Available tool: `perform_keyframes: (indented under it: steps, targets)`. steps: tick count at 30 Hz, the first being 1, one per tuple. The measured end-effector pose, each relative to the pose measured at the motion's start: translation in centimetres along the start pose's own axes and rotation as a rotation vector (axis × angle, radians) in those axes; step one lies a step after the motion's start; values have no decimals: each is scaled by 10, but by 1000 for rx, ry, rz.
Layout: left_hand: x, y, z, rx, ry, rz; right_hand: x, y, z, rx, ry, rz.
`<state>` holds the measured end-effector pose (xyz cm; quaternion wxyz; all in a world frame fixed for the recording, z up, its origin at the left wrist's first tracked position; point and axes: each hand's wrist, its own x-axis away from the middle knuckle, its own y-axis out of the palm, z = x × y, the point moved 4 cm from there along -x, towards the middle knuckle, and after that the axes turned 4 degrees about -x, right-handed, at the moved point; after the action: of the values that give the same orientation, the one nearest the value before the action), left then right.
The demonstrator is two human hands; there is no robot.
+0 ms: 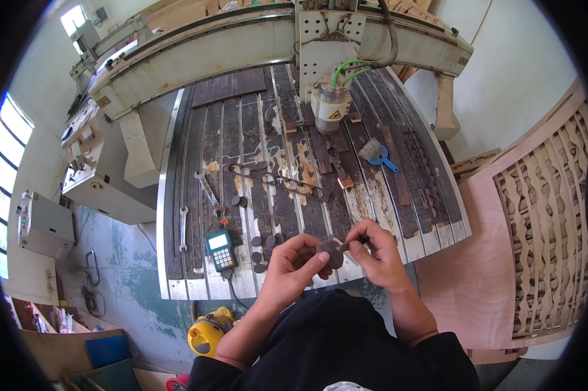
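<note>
pinching a dark round disc [331, 255], the left hand [290, 268] faces the right hand [380, 259], which pinches a small dark piece [344, 247].

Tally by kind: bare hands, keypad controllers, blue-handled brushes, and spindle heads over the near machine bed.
Bare hands, left hand and right hand: 2
Keypad controller: 1
Blue-handled brush: 1
Spindle head: 1
Total: 5

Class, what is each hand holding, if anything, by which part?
Left hand grips a dark disc near its edge. Right hand pinches something small and dark, which part unclear.
</note>
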<state>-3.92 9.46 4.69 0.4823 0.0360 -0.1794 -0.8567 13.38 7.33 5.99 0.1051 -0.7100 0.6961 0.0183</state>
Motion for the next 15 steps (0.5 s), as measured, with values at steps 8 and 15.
perform_keyframes:
  steps: [8,15]
  targets:
    - [-1,-1,-1,-3,3,4,0,-1,1,3,-13,1]
    - [-1,0,-1,-3,-8,3,1,-2,3,10,-5,6]
